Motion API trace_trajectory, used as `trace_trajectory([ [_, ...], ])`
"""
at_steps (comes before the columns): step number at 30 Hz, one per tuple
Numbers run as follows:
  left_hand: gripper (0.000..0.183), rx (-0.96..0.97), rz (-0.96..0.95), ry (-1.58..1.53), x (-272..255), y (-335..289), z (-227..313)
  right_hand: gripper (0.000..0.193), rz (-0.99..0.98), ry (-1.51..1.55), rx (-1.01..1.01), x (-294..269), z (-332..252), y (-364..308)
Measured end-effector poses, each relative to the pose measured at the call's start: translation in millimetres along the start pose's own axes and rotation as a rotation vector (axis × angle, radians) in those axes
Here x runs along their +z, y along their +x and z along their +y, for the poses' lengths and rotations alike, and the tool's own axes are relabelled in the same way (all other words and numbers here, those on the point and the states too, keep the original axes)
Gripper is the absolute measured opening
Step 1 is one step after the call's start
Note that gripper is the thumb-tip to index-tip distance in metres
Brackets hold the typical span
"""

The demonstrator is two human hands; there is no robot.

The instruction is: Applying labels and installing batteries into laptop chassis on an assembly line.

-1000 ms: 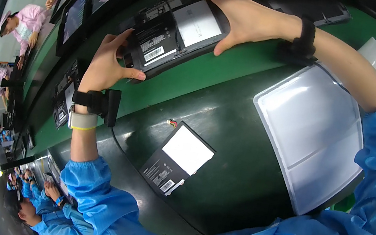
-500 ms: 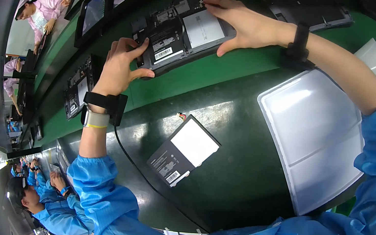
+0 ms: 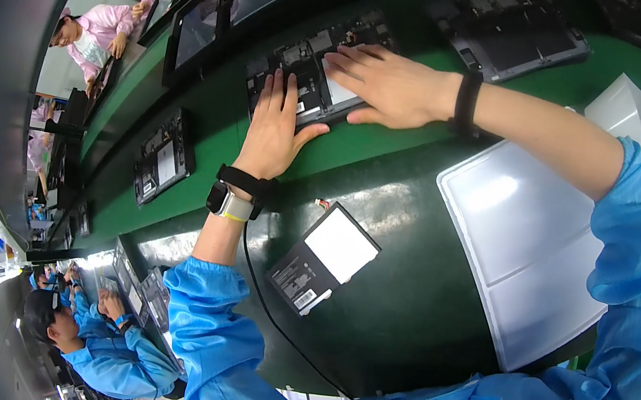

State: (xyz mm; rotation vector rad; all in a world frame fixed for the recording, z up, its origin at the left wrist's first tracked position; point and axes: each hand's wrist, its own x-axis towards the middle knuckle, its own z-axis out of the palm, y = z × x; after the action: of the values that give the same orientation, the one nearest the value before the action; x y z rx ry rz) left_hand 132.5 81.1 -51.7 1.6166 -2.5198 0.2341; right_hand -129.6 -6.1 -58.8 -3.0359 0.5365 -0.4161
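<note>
An opened tablet-like device (image 3: 304, 54), its circuit boards bare along the far side, lies on the green strip in front of me. A flat battery pack (image 3: 308, 86) with black and silver-white parts sits in it. My left hand (image 3: 272, 137) rests on the device's left part, fingers stretched out flat over the black part. Over the right part lies my right hand (image 3: 402, 91), fingers extended and partly covering the silver-white area. Neither hand is wrapped round anything. Nearer me, a loose battery pack (image 3: 325, 258) with a small coloured-wire connector lies on the dark tabletop.
Another opened device (image 3: 509, 32) lies at the back right, and one (image 3: 165, 157) at the left. Two dark screens (image 3: 229, 11) stand behind. A translucent tray (image 3: 520, 250) is at right. A black cord (image 3: 263, 292) runs from my left wristband. Co-workers (image 3: 102, 341) sit at left.
Both hands have gone from holding the device's side edges to lying flat on top of it, closer together. The left hand's fingers have straightened. The whole view has shifted slightly.
</note>
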Motion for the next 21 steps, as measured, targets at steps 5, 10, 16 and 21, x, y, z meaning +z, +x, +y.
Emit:
trace_trajectory([
  [5, 0.088, -0.040, -0.013, 0.040, 9, 12, 12, 0.076, -0.032, -0.059, 0.016, 2, -7, 15],
  [10, 0.090, -0.046, 0.015, 0.019, 9, 11, 5, 0.080, -0.023, 0.002, 0.055, -6, -11, 17],
  [16, 0.088, -0.136, -0.011, -0.063, 14, -2, -6, 0.086, -0.043, 0.035, 0.057, -5, 2, 6],
  [21, 0.095, -0.197, -0.017, 0.028, 12, -13, -11, 0.089, 0.050, -0.032, 0.091, -3, -6, 3],
])
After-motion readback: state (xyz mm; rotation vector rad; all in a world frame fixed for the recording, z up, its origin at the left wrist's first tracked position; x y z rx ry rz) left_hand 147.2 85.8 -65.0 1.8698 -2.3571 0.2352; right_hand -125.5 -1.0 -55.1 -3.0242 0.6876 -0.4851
